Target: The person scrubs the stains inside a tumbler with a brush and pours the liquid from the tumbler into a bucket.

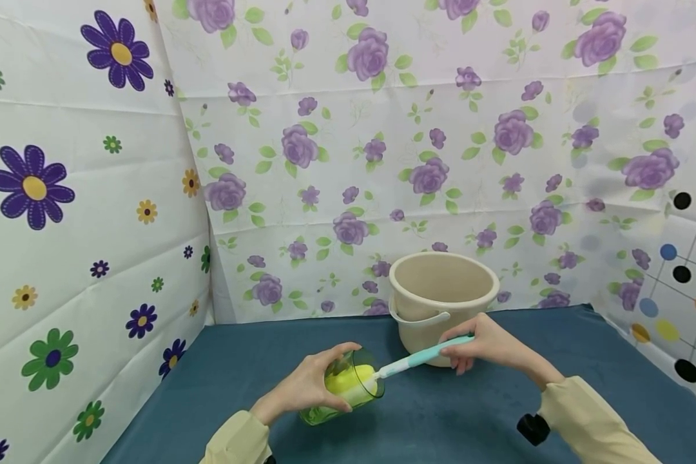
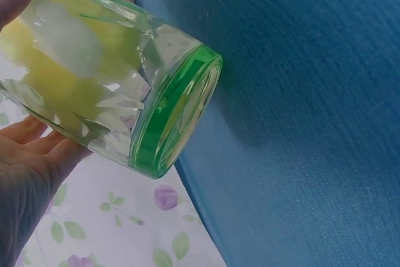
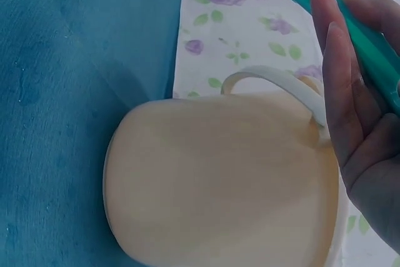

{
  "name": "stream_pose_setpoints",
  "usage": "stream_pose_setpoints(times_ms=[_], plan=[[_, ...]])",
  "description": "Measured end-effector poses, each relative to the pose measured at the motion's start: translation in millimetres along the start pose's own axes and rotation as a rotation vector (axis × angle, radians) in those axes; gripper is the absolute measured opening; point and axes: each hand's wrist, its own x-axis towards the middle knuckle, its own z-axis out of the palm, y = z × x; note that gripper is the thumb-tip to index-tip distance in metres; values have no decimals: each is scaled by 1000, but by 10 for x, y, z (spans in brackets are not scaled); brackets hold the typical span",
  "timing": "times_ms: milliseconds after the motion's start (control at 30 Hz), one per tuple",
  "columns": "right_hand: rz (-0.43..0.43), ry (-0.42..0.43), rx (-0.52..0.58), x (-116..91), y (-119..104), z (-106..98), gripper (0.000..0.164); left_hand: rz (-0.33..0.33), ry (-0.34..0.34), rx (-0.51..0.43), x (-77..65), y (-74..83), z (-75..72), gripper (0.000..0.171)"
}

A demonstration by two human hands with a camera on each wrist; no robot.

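Observation:
Tilted over the table, a green-tinted glass (image 1: 319,414) is gripped round its side by my left hand (image 1: 309,383). Its mouth faces right, and its thick green base (image 2: 178,110) shows in the left wrist view. Inside the glass sits the yellow and white sponge head (image 1: 348,381) of a bottle brush. My right hand (image 1: 480,345) holds the brush by its teal handle (image 1: 432,352), thumb and fingers around it. In the right wrist view that handle (image 3: 362,35) runs between thumb and fingers; the sponge end is out of that view.
A beige bucket (image 1: 408,309) with a white handle stands at the back of the blue-covered table (image 1: 441,419), just behind my right hand. Flower-printed cloth (image 1: 325,193) hangs behind the table, with patterned cloth at both sides.

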Motion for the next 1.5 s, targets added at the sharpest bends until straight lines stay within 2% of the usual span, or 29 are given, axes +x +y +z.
stream_pose_setpoints(times_ms=[200,400,633,900,1200,1500], plan=[[12,2,-11,35,-17,47,17,5,1,10,7,7,-3,89],[-19,16,-41,72,-27,100,16,-5,0,7,7,13,-8,89],[6,40,-69,84,-245,211,18,-4,-1,-6,16,5,1,90],[0,24,-78,112,23,182,17,-4,-6,-1,11,1,-1,89],[3,43,-57,95,3,184,19,-12,-4,-12,6,-8,12,90],[25,52,-84,101,-7,160,20,-32,-4,-22,4,11,0,89]])
